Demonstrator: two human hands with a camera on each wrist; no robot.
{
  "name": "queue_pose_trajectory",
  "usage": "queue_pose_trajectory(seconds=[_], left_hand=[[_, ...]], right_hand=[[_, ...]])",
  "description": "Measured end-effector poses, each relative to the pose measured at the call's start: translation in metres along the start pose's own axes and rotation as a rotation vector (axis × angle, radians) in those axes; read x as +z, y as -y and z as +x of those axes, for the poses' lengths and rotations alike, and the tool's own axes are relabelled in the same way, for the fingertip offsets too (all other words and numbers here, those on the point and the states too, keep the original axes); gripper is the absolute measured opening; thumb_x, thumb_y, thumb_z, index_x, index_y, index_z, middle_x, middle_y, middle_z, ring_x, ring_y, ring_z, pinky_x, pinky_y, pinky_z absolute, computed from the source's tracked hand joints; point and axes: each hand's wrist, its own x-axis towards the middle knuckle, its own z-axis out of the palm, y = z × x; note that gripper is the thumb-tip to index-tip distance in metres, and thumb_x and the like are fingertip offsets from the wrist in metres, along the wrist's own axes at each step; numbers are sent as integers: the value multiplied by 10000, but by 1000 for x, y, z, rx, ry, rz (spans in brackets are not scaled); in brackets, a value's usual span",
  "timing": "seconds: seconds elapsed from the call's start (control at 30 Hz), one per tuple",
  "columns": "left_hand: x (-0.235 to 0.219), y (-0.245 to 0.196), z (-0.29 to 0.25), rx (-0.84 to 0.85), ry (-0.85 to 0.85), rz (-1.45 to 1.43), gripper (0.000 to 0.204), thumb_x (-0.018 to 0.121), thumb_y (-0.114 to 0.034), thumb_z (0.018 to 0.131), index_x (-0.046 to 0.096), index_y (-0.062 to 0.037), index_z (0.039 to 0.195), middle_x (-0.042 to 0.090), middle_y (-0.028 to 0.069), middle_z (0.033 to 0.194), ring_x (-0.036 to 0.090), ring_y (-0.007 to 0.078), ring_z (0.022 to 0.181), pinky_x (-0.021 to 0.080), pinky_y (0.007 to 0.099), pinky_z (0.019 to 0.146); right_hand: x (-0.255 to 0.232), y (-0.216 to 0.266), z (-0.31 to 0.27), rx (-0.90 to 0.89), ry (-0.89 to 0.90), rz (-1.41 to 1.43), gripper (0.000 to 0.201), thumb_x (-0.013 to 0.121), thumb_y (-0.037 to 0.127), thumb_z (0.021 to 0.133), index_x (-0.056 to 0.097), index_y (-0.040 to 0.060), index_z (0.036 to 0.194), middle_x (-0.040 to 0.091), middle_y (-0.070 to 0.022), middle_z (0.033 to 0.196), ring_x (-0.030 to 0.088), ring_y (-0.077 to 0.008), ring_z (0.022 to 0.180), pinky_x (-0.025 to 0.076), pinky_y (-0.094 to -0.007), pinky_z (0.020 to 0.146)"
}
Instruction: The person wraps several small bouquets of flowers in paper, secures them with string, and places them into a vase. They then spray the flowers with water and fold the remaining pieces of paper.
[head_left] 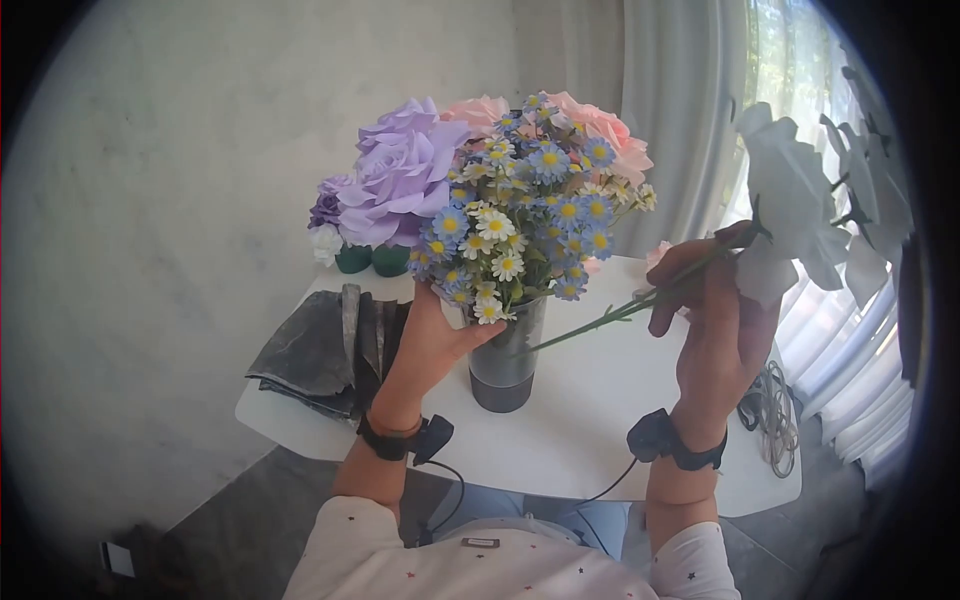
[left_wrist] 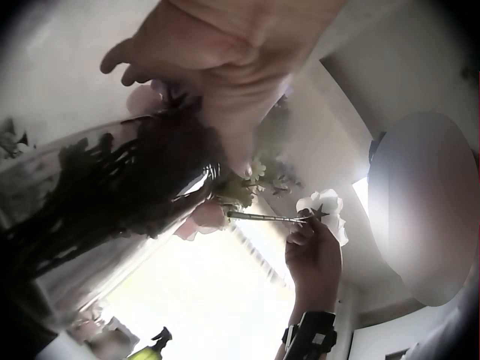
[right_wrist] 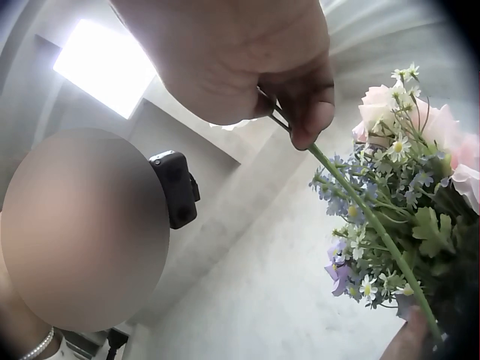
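Note:
A grey see-through vase (head_left: 502, 375) stands on the white table, filled with blue and white daisies (head_left: 495, 225), a big lilac rose (head_left: 405, 180) and pink roses (head_left: 610, 135). My left hand (head_left: 430, 345) grips the vase near its rim, thumb in front, its other fingers partly hidden by the blooms. On the right, my right hand (head_left: 715, 325) pinches the green stem (right_wrist: 375, 225) of a white artificial rose (head_left: 785, 190). The blooms stand up beyond that hand, while the bare stem slopes down leftward, its lower end overlapping the vase near the rim in the head view.
Folded dark grey wrapping sheets (head_left: 315, 350) lie on the table's left side. Behind them are smaller purple flowers (head_left: 328, 200) and dark green pieces (head_left: 390, 261). A coiled pale cord (head_left: 778, 425) lies at the right edge. White curtains (head_left: 690, 130) hang at the right.

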Motion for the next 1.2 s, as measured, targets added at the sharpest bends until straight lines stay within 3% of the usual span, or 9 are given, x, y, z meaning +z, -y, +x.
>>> queue_pose_trajectory(seconds=[0.07, 0.13, 0.17, 0.33, 0.43, 0.5, 0.63, 1.17, 1.2], left_hand=[[5, 3, 9, -61, 51, -137, 812, 806, -169, 684, 334, 19, 1318, 456, 172, 1289, 507, 253, 1143, 424, 349, 935], [9, 19, 17, 323, 117, 410, 761, 795, -156, 698, 364, 9, 1303, 511, 127, 1252, 522, 211, 1122, 428, 339, 935], [12, 23, 18, 323, 115, 407, 761, 795, -156, 698, 364, 9, 1303, 511, 127, 1252, 522, 211, 1122, 428, 339, 935], [26, -3, 20, 2, -164, -257, 527, 766, -118, 718, 520, -5, 1169, 582, 70, 1173, 555, 174, 1069, 444, 323, 901], [25, -2, 28, -126, -98, -365, 566, 764, -94, 715, 475, -5, 1192, 564, 84, 1193, 546, 159, 1080, 434, 307, 912], [28, 1, 32, -131, -134, -405, 603, 758, -77, 717, 431, -10, 1218, 553, 91, 1199, 540, 161, 1085, 432, 305, 913], [38, 9, 35, -126, -279, -506, 629, 744, 14, 724, 404, -10, 1252, 568, 103, 1200, 556, 183, 1084, 437, 321, 935], [44, 29, 29, 22, -304, -406, 583, 710, 56, 739, 395, 21, 1228, 556, 130, 1208, 552, 192, 1102, 452, 328, 937], [44, 26, 29, 28, -312, -391, 570, 708, 52, 743, 401, 23, 1221, 559, 127, 1204, 555, 193, 1099, 452, 330, 934]], right_hand=[[1, 6, 3, -17, -2, -15, 212, 416, 119, 974, 396, -27, 1125, 611, -173, 804, 547, -130, 519, 432, -229, 461], [2, 9, 6, -32, -3, -27, 213, 416, 128, 976, 401, -30, 1119, 611, -168, 797, 548, -127, 519, 431, -227, 463], [2, 10, 7, -32, -17, -26, 216, 419, 136, 977, 408, -32, 1113, 610, -163, 793, 548, -124, 520, 432, -224, 467], [8, 12, 15, -73, -14, -51, 210, 408, 144, 986, 444, -39, 1084, 610, -143, 780, 550, -114, 533, 429, -217, 472], [13, 10, 18, -139, 75, -36, 186, 408, 97, 980, 457, -51, 1081, 605, -143, 823, 579, -123, 600, 449, -217, 488], [27, 12, 17, -204, -47, -150, 127, 434, 112, 959, 480, -1, 995, 597, -123, 754, 541, -129, 541, 423, -230, 474], [34, 17, 20, -248, -79, -152, 110, 436, 94, 958, 482, 3, 1001, 600, -114, 738, 541, -117, 548, 428, -222, 481], [24, 7, 31, -390, -168, -123, 152, 441, 90, 952, 513, -23, 1025, 606, -129, 785, 570, -143, 561, 449, -229, 461], [30, 10, 27, -310, -151, -164, 167, 440, 101, 959, 510, -29, 1038, 610, -129, 804, 570, -147, 568, 452, -231, 475]])
